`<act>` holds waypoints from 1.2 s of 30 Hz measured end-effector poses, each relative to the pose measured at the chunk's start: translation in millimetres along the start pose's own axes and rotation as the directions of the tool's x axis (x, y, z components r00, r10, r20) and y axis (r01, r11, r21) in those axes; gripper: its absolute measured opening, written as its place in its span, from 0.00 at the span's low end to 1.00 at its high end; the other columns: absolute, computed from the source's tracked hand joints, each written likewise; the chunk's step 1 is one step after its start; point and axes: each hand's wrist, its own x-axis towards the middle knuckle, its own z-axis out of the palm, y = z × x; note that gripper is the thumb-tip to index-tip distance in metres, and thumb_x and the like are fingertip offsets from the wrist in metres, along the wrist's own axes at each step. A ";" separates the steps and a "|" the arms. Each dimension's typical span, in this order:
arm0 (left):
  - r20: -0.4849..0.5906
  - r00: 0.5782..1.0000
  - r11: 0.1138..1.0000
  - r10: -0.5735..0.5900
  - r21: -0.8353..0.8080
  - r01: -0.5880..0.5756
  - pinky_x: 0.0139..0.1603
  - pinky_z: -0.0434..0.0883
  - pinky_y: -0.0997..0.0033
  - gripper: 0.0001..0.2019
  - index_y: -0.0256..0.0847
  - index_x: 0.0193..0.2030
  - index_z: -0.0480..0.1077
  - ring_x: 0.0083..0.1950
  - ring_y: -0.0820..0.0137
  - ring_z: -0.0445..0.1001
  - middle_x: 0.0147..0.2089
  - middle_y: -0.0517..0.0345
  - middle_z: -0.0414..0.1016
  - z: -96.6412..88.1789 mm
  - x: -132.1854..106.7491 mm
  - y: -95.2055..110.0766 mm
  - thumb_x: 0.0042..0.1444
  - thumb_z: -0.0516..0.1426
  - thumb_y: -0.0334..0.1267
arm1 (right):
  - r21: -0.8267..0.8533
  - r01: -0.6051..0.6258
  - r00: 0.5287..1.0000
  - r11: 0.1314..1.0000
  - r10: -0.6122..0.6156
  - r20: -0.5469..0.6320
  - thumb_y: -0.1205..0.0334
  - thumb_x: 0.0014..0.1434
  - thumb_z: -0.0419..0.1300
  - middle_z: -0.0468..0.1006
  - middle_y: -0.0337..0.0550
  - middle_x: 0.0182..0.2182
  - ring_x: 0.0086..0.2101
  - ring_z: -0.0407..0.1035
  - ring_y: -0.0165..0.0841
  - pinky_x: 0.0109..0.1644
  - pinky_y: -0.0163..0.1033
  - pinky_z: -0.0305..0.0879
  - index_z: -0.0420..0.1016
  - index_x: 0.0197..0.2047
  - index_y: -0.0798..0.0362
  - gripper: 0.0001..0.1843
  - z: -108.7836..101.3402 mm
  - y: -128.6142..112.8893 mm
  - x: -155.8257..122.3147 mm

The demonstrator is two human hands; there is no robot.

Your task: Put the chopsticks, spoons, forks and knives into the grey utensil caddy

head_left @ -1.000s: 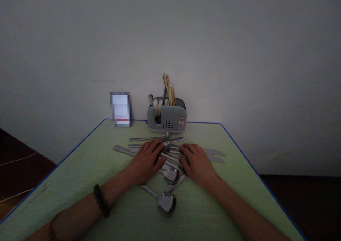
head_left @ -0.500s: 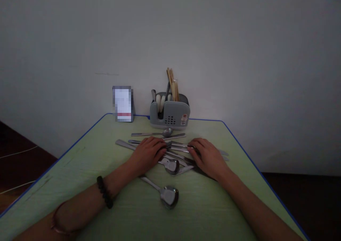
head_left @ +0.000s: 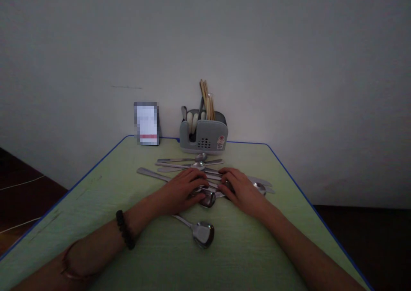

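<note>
Over a loose pile of metal cutlery, my left hand [head_left: 183, 191] reaches in from the left with bent fingers apart. Its thumb touches or lies just above a spoon [head_left: 208, 199]. My right hand [head_left: 243, 192] rests on the pile's right side, thumb and fingers apart above knife handles [head_left: 213, 177]. A spoon bowl [head_left: 259, 188] shows past its knuckles, beside knife blades [head_left: 263, 181]. What lies under both palms is hidden. Behind the hands are a small spoon [head_left: 201, 157] and another spoon [head_left: 199, 166]. Nearer me lies a square-bowled spoon [head_left: 203, 234], its handle partly under my left hand.
A grey cutlery holder [head_left: 212, 134] with chopsticks [head_left: 208, 102] and white-handled utensils stands at the table's back, against the wall. A phone [head_left: 147, 124] with a lit screen leans left of it. The green table [head_left: 250, 248] has a blue edge.
A spoon now lies uncovered near the back of the pile. My left hand has shifted slightly right and nearer me. A spoon bowl has come into view past my right hand.
</note>
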 end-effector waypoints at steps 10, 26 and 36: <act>-0.085 0.994 0.994 -0.065 0.085 0.073 0.53 0.65 0.60 0.10 0.38 0.46 0.69 0.50 0.65 0.66 0.47 0.51 0.71 8.2 0.9 -4.6 0.62 0.49 0.32 | 0.027 0.022 0.999 0.999 -0.023 0.035 0.59 0.60 0.55 0.70 0.53 0.51 0.52 0.64 0.41 0.56 0.50 0.61 0.67 0.38 0.53 0.07 -5.6 -2.0 -1.5; -0.215 0.947 0.955 -0.240 0.125 0.270 0.61 0.60 0.51 0.21 0.39 0.60 0.58 0.61 0.59 0.60 0.60 0.46 0.62 11.3 -1.4 -5.6 0.59 0.51 0.38 | -0.030 0.041 0.999 0.999 -0.040 0.019 0.58 0.58 0.59 0.74 0.51 0.48 0.48 0.68 0.40 0.51 0.48 0.65 0.66 0.32 0.52 0.08 0.0 -6.6 -0.4; -0.151 0.946 0.940 -0.288 0.142 0.309 0.61 0.61 0.54 0.19 0.40 0.59 0.61 0.59 0.61 0.62 0.57 0.49 0.65 11.4 -2.0 -5.5 0.61 0.49 0.40 | -0.112 0.060 0.996 0.992 -0.066 -0.051 0.60 0.58 0.60 0.78 0.46 0.35 0.36 0.71 0.37 0.42 0.43 0.67 0.70 0.35 0.54 0.06 -0.7 -6.8 0.7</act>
